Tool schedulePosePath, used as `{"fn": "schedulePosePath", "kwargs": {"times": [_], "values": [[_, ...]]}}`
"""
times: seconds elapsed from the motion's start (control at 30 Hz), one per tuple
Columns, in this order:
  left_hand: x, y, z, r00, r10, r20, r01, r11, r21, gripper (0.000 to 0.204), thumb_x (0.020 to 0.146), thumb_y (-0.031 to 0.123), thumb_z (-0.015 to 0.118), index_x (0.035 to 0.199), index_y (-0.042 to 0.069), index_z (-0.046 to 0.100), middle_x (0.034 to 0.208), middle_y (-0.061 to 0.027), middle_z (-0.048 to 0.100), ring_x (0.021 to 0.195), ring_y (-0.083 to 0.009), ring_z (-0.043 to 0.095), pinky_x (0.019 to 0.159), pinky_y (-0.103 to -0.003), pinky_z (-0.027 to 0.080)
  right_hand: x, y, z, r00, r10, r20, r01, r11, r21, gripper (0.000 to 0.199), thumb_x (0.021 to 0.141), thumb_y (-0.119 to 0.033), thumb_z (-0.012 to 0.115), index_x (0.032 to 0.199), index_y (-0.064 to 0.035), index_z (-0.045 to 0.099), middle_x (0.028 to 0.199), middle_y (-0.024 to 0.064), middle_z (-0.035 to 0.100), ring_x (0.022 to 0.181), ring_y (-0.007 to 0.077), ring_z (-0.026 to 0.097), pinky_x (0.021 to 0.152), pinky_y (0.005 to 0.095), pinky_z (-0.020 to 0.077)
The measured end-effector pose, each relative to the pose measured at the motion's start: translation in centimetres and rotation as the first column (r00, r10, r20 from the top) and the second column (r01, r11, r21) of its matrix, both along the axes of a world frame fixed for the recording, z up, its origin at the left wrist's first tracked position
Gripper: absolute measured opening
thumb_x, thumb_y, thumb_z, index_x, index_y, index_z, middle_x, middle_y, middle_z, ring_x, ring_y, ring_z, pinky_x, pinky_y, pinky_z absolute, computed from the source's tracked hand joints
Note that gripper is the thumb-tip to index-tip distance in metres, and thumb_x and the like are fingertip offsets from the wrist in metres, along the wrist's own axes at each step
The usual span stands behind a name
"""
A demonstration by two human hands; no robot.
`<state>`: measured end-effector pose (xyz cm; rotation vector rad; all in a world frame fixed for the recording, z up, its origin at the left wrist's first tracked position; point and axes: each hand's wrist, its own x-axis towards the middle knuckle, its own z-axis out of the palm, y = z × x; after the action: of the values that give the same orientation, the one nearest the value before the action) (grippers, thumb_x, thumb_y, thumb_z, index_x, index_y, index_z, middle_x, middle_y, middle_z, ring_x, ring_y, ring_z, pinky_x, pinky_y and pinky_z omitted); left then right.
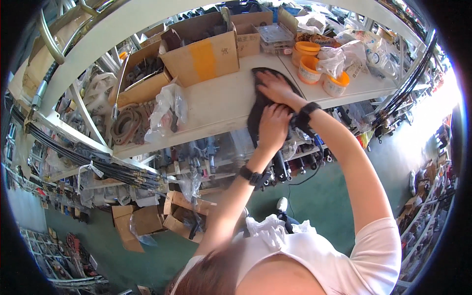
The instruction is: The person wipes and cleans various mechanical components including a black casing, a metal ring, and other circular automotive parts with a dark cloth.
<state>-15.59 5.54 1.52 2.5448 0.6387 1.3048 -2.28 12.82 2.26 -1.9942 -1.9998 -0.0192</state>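
A black cloth lies on the white shelf and hangs over its front edge. My right hand presses on the far part of the cloth, its fingers stretched out and lying flat. Nearer to me, at the shelf's edge, my left hand is closed on the cloth with its fingers bent. Part of the cloth is hidden beneath both hands. Each wrist wears a black band.
Orange-rimmed tubs and plastic bags stand to the right of the cloth. Cardboard boxes of dark parts and metal rings sit at left. Lower shelves hold cylinders; open cartons lie on the green floor.
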Motion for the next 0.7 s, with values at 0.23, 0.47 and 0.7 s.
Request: {"fn": "schedulePosePath", "kwargs": {"times": [0.23,0.47,0.7], "values": [[0.3,-1.7,-1.5,0.996,-0.079,-0.032,0.078,0.997,-0.009,0.022,0.082,0.016,0.052,0.097,0.001,0.057,0.102,-0.0098,0.058,0.105,-0.0261,0.046,0.093,-0.039,0.034,1.2,-4.6,0.5,0.970,-0.245,0.010,0.245,0.967,-0.068,0.055,0.085,-0.040,0.037,0.133,-0.0138,0.031,0.140,0.0028,0.028,0.131,0.0218,0.021,0.105,0.0474,0.0151],[-2.4,-0.2,-1.1,0.999,-0.007,-0.035,0.007,1.000,0.010,0.023,0.082,0.014,0.051,0.100,0.000,0.055,0.112,-0.0133,0.054,0.107,-0.0296,0.044,0.092,-0.039,0.036,-1.5,0.5,1.2,0.969,-0.225,-0.099,0.187,0.936,-0.299,0.065,0.084,-0.047,0.033,0.138,-0.0120,0.021,0.145,0.0032,0.016,0.134,0.0260,0.010,0.105,0.0522,0.0071],[-3.4,3.7,0.6,0.987,0.117,-0.109,-0.124,0.991,-0.058,0.018,0.081,0.014,0.052,0.091,0.000,0.056,0.102,-0.0141,0.058,0.098,-0.0299,0.049,0.086,-0.039,0.040,-3.7,6.9,2.0,0.939,-0.321,-0.122,0.250,0.883,-0.396,0.067,0.084,-0.047,0.032,0.139,-0.0119,0.016,0.145,0.0039,0.013,0.134,0.0261,0.010,0.104,0.0538,0.0052]]}}
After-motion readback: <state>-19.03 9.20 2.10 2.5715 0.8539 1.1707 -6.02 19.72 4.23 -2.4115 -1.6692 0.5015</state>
